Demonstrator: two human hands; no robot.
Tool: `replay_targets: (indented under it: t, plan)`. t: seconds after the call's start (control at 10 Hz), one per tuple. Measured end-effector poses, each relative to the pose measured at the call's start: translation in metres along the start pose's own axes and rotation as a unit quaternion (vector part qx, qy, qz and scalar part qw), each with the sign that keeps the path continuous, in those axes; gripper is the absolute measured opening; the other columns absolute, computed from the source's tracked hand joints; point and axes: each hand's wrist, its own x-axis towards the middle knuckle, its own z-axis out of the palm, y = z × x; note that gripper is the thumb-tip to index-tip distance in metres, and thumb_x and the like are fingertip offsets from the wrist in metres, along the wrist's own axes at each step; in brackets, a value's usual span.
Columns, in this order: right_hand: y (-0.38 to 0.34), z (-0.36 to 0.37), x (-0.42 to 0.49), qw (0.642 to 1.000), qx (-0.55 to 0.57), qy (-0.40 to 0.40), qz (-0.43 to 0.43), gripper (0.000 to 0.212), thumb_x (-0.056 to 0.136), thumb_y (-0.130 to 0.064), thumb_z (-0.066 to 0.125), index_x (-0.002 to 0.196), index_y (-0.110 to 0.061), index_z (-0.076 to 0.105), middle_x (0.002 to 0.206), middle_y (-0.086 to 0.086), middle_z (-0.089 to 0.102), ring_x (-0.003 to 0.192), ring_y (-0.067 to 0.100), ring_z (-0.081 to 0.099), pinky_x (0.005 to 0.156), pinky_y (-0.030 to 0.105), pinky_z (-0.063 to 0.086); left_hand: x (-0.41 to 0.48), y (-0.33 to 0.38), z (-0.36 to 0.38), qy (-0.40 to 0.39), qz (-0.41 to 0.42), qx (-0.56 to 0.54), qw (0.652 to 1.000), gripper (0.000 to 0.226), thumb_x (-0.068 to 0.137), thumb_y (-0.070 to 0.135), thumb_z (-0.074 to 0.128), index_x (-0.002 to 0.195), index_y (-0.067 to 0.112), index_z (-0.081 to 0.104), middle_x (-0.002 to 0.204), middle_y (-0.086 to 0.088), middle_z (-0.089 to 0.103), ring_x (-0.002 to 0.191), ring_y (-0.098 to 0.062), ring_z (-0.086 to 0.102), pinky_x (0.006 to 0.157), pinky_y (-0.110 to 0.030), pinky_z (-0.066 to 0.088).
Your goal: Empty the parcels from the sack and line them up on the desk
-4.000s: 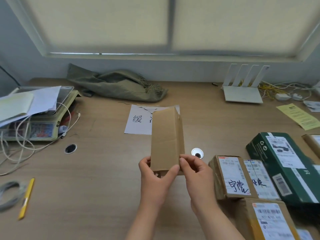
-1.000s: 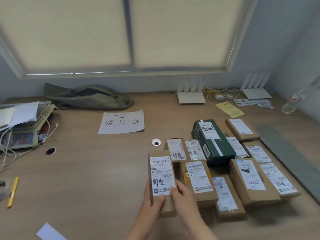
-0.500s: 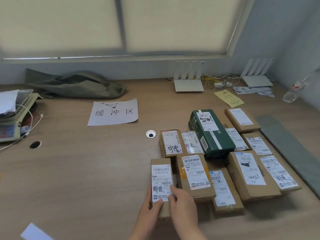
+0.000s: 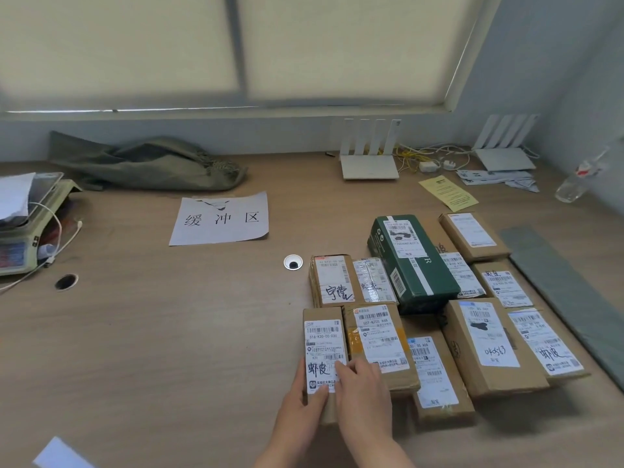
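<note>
Left hand: grips the narrow parcel at its near left edge; wrist cut off by the frame
Right hand: fingers pressed on that parcel's label, covering its near right corner
Narrow parcel: flat on the surface; its label is partly covered
Other parcels: just right of the hands, packed edge to edge; some labels overlapped
Sack: far left beyond the hands, slumped; inside hidden

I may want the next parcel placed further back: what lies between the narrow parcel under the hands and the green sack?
In the head view, between the narrow parcel and the sack lie bare desk and a paper sign.
</note>
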Motion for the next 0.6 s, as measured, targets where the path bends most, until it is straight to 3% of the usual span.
replay_targets:
  t: [0.1, 0.2, 0.3, 0.4, 0.5, 0.6]
  plan:
    - [0.006, 0.004, 0.001, 1.000, -0.009, 0.011, -0.010, 0.027, 0.065, -0.027, 0.088, 0.088, -0.033, 0.075, 0.082, -0.009, 0.062, 0.074, 0.014, 0.058, 0.059, 0.026, 0.049, 0.000, 0.000, 0.004, 0.009, -0.008, 0.001, 1.000, 0.062, 0.096, 0.024, 0.061, 0.131, 0.066, 0.031, 0.120, 0.037, 0.065, 0.114, 0.009, 0.061, 0.098, -0.021, 0.047]
    - [0.007, 0.002, 0.000, 1.000, 0.005, 0.001, -0.010, 0.028, 0.065, -0.027, 0.088, 0.088, -0.033, 0.074, 0.084, -0.009, 0.062, 0.075, 0.014, 0.058, 0.060, 0.025, 0.049, 0.000, -0.004, 0.005, 0.026, -0.032, -0.018, 0.999, 0.061, 0.089, 0.032, 0.069, 0.137, 0.056, 0.040, 0.116, 0.030, 0.070, 0.111, 0.003, 0.064, 0.102, -0.028, 0.050]
    - [0.008, -0.001, -0.001, 1.000, 0.008, -0.010, -0.019, 0.031, 0.065, -0.028, 0.088, 0.093, -0.033, 0.075, 0.086, -0.009, 0.063, 0.077, 0.014, 0.059, 0.062, 0.025, 0.050, -0.002, -0.003, 0.004, 0.049, -0.061, -0.024, 0.997, 0.062, 0.082, 0.035, 0.075, 0.137, 0.041, 0.047, 0.108, 0.018, 0.075, 0.103, -0.004, 0.070, 0.094, -0.030, 0.056]
    - [0.010, -0.004, 0.000, 0.999, 0.019, -0.010, -0.027, 0.029, 0.068, -0.029, 0.086, 0.094, -0.032, 0.074, 0.089, -0.007, 0.062, 0.079, 0.015, 0.058, 0.062, 0.025, 0.049, -0.004, 0.001, 0.005, 0.060, -0.066, -0.030, 0.996, 0.053, 0.089, 0.027, 0.074, 0.133, 0.040, 0.048, 0.106, 0.017, 0.075, 0.099, 0.000, 0.069, 0.080, -0.018, 0.054]
    - [0.014, -0.012, -0.001, 0.997, 0.045, -0.018, -0.065, 0.028, 0.087, -0.032, 0.068, 0.115, -0.031, 0.066, 0.111, -0.005, 0.057, 0.101, 0.017, 0.054, 0.082, 0.029, 0.048, -0.010, 0.007, 0.008, 0.052, -0.060, -0.003, 0.997, 0.050, 0.092, 0.030, 0.068, 0.137, 0.040, 0.048, 0.114, 0.023, 0.071, 0.106, 0.003, 0.066, 0.087, -0.019, 0.052]
    - [0.017, -0.026, -0.001, 0.991, 0.072, -0.084, -0.075, 0.041, 0.095, -0.036, 0.056, 0.136, -0.030, 0.051, 0.129, -0.004, 0.046, 0.119, 0.017, 0.044, 0.099, 0.027, 0.042, -0.021, 0.023, 0.008, 0.058, -0.040, 0.047, 0.996, 0.042, 0.092, 0.036, 0.060, 0.127, 0.056, 0.046, 0.123, 0.030, 0.064, 0.111, 0.001, 0.062, 0.097, -0.027, 0.048]
